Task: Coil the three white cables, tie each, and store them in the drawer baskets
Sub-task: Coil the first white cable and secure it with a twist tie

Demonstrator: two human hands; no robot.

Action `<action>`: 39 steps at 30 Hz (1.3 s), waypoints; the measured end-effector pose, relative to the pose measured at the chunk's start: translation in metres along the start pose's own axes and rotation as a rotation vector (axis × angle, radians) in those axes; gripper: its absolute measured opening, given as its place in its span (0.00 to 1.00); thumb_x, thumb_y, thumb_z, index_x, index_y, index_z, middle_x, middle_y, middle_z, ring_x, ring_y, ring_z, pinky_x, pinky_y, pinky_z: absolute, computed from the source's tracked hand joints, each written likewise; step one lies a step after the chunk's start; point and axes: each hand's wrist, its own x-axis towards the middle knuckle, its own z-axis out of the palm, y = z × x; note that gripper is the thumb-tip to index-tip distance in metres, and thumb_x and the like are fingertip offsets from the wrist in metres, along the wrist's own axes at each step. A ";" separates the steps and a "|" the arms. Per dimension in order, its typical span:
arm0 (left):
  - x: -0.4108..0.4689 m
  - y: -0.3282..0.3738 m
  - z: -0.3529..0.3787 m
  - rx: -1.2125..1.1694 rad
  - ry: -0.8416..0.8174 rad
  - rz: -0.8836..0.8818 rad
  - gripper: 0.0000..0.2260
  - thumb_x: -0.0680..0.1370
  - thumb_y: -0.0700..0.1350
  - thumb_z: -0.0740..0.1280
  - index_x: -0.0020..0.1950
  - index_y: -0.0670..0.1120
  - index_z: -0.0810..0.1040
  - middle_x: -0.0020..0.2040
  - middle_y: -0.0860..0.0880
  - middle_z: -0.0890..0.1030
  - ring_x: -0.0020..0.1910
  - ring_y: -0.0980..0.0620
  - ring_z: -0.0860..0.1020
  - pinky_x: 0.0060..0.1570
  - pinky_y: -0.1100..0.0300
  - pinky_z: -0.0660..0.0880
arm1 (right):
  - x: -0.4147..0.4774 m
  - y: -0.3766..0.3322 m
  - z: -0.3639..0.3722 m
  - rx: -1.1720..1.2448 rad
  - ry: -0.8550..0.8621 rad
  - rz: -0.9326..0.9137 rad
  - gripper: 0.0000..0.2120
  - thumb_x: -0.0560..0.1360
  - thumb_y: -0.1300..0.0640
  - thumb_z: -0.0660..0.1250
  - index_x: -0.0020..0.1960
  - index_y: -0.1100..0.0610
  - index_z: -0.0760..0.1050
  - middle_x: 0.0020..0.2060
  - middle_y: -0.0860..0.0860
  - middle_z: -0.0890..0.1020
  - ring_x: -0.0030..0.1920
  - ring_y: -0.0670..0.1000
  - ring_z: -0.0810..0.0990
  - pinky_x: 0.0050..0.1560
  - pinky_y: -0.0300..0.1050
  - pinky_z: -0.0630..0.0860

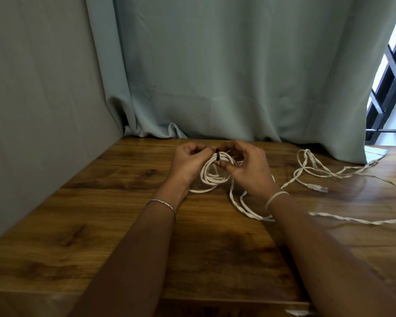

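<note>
Wood surface [101,225], green curtain [215,76] behind. We pinch the white coil [212,175] by its black tie [218,155] with our left hand [190,162] and right hand [249,170]. Loose cables [329,175] lie at three o'clock.

No text, label, brand, number or sign can be read anywhere in view; the surfaces that show carry no legible markings.
</note>
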 end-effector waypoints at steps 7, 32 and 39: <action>0.001 0.004 -0.010 -0.131 -0.103 -0.223 0.05 0.73 0.39 0.72 0.47 0.39 0.82 0.37 0.46 0.83 0.33 0.53 0.80 0.32 0.63 0.77 | -0.001 -0.002 -0.001 -0.016 -0.041 -0.054 0.15 0.69 0.61 0.76 0.53 0.48 0.79 0.46 0.40 0.82 0.48 0.39 0.80 0.52 0.43 0.80; 0.002 0.003 -0.004 -0.300 -0.047 -0.263 0.07 0.75 0.32 0.66 0.42 0.42 0.78 0.37 0.45 0.80 0.28 0.53 0.79 0.28 0.63 0.77 | -0.004 -0.007 0.005 -0.285 -0.038 -0.173 0.13 0.71 0.57 0.73 0.55 0.52 0.79 0.51 0.46 0.82 0.52 0.46 0.79 0.53 0.45 0.78; 0.002 0.002 -0.001 -0.270 0.005 -0.161 0.06 0.75 0.32 0.66 0.46 0.42 0.79 0.40 0.44 0.81 0.30 0.54 0.80 0.29 0.63 0.77 | -0.004 -0.006 0.012 -0.394 0.001 -0.204 0.13 0.72 0.55 0.72 0.56 0.53 0.78 0.51 0.48 0.80 0.50 0.50 0.79 0.48 0.49 0.78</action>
